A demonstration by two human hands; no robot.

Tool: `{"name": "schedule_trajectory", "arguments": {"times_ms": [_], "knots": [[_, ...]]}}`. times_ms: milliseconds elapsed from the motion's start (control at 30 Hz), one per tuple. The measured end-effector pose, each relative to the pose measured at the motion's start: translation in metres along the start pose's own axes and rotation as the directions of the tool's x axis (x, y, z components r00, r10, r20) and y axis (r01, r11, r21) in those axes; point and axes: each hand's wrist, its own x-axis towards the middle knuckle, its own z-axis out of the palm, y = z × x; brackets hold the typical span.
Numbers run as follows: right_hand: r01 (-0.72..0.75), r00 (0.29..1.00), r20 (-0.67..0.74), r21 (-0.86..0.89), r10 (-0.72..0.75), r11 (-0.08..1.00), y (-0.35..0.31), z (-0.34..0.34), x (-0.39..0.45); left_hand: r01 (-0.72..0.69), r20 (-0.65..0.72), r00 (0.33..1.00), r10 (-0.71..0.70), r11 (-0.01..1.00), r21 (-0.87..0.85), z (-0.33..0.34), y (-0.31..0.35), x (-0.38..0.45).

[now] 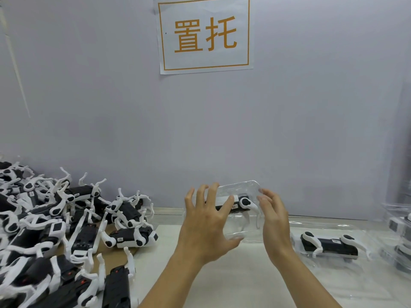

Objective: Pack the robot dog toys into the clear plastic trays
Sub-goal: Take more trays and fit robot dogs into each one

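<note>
— Both forearms reach up from the near edge of the desk [222, 274]. What do we hold?

— We hold a clear plastic tray [238, 190] lifted above the desk's far edge, with one robot dog toy [242, 204] seated inside it. Our left hand [206, 221] spreads its fingers over the tray's left end; our right hand [274, 215] curls round its right end.

— And the rest?

— Loose toys [55, 230] lie heaped along the left edge. A second filled tray [329, 243] rests flat toward the right edge, and stacked trays [400, 230] sit at the far right corner.
</note>
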Motion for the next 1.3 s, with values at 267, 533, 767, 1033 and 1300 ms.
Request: {"name": "schedule_trajectory", "arguments": {"times_ms": [267, 533, 767, 1033, 1300], "knots": [[0.035, 0.996, -0.085, 0.053, -0.030, 0.998, 0.001, 0.000, 0.001, 0.045, -0.104, 0.994, -0.043, 0.999, 0.018, 0.011, -0.002, -0.001], [0.005, 0.986, -0.166, 0.076, 0.008, 0.997, 0.003, -0.003, 0.003, 0.341, 0.017, 0.866, -0.500, 0.565, -0.751, 0.010, -0.014, -0.001], [-0.109, 0.984, 0.147, 0.020, 0.105, 0.994, -0.004, -0.001, -0.002, 0.204, 0.310, 0.823, -0.477, -0.262, -0.943, -0.009, -0.023, 0.005], [-0.189, 0.827, 0.533, -0.032, 0.177, 0.981, -0.007, 0.005, -0.007, 0.315, 0.584, 0.805, -0.108, -0.756, -0.574, -0.006, -0.036, -0.010], [-0.186, 0.794, 0.577, -0.067, 0.190, 0.980, -0.007, 0.006, -0.009, 0.301, 0.535, 0.841, -0.084, -0.748, -0.591, 0.002, -0.040, -0.010]]}}
